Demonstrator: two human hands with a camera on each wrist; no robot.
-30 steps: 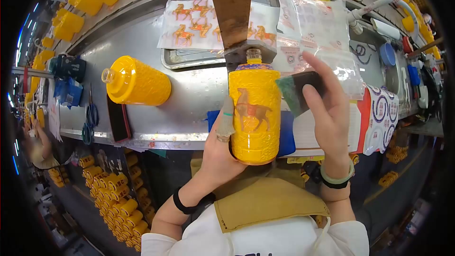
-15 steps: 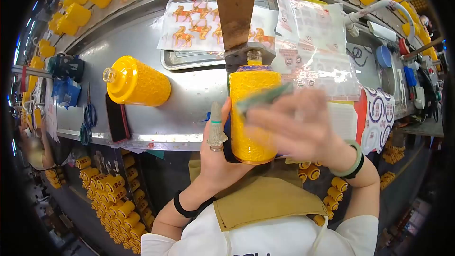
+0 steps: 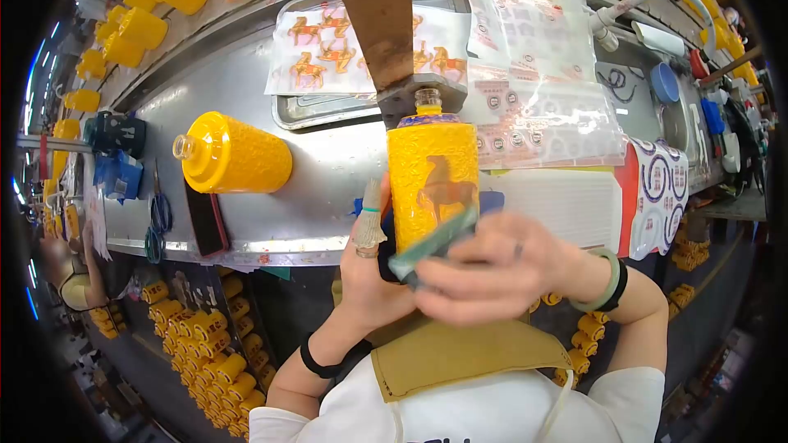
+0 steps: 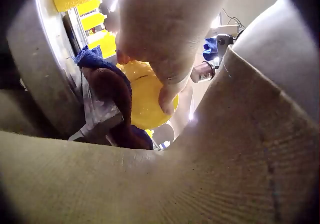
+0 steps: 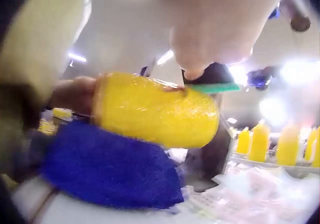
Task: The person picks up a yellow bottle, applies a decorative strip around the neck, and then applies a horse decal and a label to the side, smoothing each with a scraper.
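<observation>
A yellow embossed bottle with a brown horse picture lies with its clear glass neck toward the wooden post. My left hand holds its lower left side and base, with ribbed covers on a finger; in the left wrist view fingers touch the yellow base. In my right hand is a dark block with a green pad, gripped over the bottle's lower part. The right wrist view shows the green edge by the bottle, above a blue cloth.
Another yellow bottle lies at left, near a phone and scissors. Horse sheets rest on a metal tray behind the post. Plastic-covered sheets and a blue bowl are at right.
My right hand has moved from beside the bottle across it, then down toward its base, with the green pad. The horse picture shows again after being covered. My left hand still holds the bottle.
</observation>
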